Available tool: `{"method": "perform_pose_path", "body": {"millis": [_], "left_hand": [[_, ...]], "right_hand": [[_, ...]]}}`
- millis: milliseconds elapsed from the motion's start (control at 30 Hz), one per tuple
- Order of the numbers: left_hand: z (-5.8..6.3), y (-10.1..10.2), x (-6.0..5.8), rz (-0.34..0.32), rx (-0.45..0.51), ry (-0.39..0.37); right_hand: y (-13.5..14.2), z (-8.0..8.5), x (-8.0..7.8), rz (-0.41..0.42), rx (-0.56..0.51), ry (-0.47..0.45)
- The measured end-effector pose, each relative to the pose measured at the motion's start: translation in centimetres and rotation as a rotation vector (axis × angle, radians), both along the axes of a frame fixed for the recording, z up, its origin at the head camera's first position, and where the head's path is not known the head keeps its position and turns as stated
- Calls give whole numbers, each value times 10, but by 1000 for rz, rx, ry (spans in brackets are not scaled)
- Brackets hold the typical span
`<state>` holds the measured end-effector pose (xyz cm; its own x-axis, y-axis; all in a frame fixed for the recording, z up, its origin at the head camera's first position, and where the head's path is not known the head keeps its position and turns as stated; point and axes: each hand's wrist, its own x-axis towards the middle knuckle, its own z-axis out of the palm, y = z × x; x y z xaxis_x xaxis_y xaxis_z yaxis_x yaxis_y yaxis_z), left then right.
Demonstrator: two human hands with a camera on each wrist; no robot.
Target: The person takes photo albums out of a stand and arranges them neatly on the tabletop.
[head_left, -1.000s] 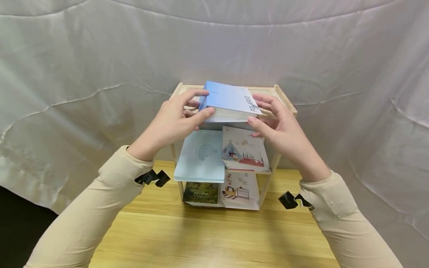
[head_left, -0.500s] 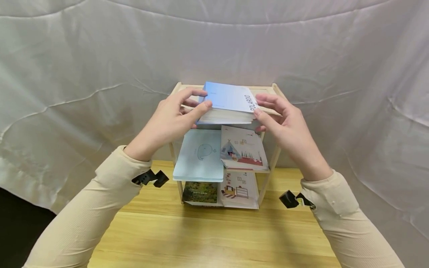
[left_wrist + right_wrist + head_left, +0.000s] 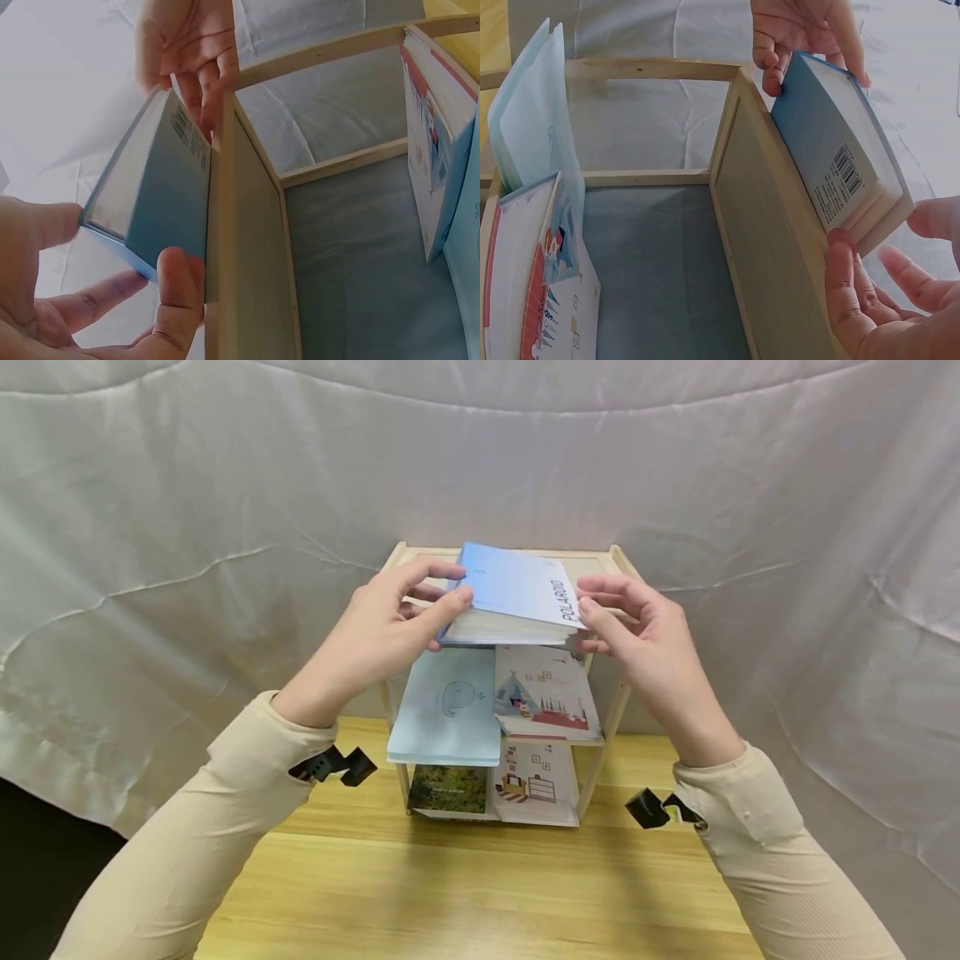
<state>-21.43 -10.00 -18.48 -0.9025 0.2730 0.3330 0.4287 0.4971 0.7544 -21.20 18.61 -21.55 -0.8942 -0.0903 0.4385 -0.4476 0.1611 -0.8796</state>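
A thick blue-and-white photo album (image 3: 517, 581) marked POLAROID lies at the top board of a small wooden shelf (image 3: 617, 702). My left hand (image 3: 393, 618) holds its blue spine side, thumb on the near corner and fingers along the side. At the opposite edge, my right hand (image 3: 645, 631) has its thumb against the cover's corner and fingertips at the lower edge. The cover stands slightly raised from the pages on that side. In the right wrist view, the album's barcoded back (image 3: 832, 169) faces the board; in the left wrist view its blue underside (image 3: 169, 202) shows.
On the middle level lie a light-blue whale-print book (image 3: 442, 710), jutting forward, and a tent-picture book (image 3: 547, 697). Below are a dark green photo album (image 3: 448, 791) and another illustrated book (image 3: 536, 785). The shelf stands on a wooden table (image 3: 465, 893) before a grey curtain (image 3: 510, 468).
My right hand has shifted slightly right along the album's edge. The album's near edge sits a little closer to me, and its cover now angles over the right corner. My left hand keeps its hold.
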Motion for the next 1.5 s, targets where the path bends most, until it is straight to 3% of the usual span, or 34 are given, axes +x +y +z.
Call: {"method": "perform_pose_path", "body": {"millis": [500, 667, 900, 1500], "left_hand": [[-7, 2, 10, -2, -6, 5], [-11, 1, 12, -8, -35, 17], [-16, 2, 19, -21, -46, 30], [-27, 5, 24, -26, -20, 23]], "right_hand": [[5, 0, -1, 10, 10, -99], [6, -1, -2, 76, -50, -110], [5, -4, -3, 159, -95, -81], [7, -13, 0, 136, -18, -6]]}}
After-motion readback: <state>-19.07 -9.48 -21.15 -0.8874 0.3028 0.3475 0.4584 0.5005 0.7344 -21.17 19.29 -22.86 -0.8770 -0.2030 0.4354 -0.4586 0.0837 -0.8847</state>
